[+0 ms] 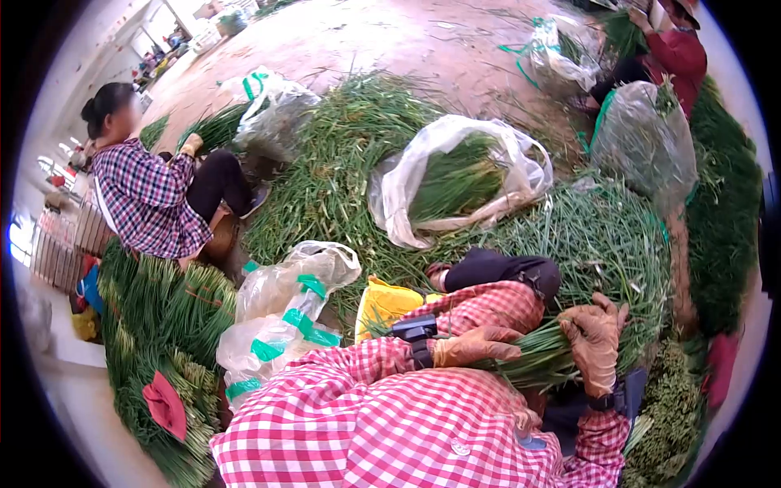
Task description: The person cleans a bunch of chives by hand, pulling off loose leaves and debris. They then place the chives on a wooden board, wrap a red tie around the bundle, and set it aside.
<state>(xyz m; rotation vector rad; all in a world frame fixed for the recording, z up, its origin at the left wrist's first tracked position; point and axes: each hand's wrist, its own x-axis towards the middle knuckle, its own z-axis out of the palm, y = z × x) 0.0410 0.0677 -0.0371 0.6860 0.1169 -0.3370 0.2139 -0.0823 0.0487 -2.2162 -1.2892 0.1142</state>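
A bunch of long green stalks (pixel 533 356) lies across my lap between my two gloved hands. My left hand (pixel 476 346), in a brown glove, rests on the bunch's left end with its fingers stretched out flat. At the bunch's right end, my right hand (pixel 594 337) has its gloved fingers bent round the stalks, the thumb side hidden in part. Beyond my knees, a white plastic bag (pixel 399 203) stands open with green stalks (pixel 460 179) inside. Loose stalks (pixel 602 244) are heaped around my legs.
Clear bags with green tape (pixel 281 325) and a yellow bag (pixel 386 305) lie left of my lap. Bundled stalks (pixel 175 293) with a red cloth (pixel 165 407) are further left. A person (pixel 146 175) sits at the left, another (pixel 675 61) at the top right, by filled bags (pixel 647 146).
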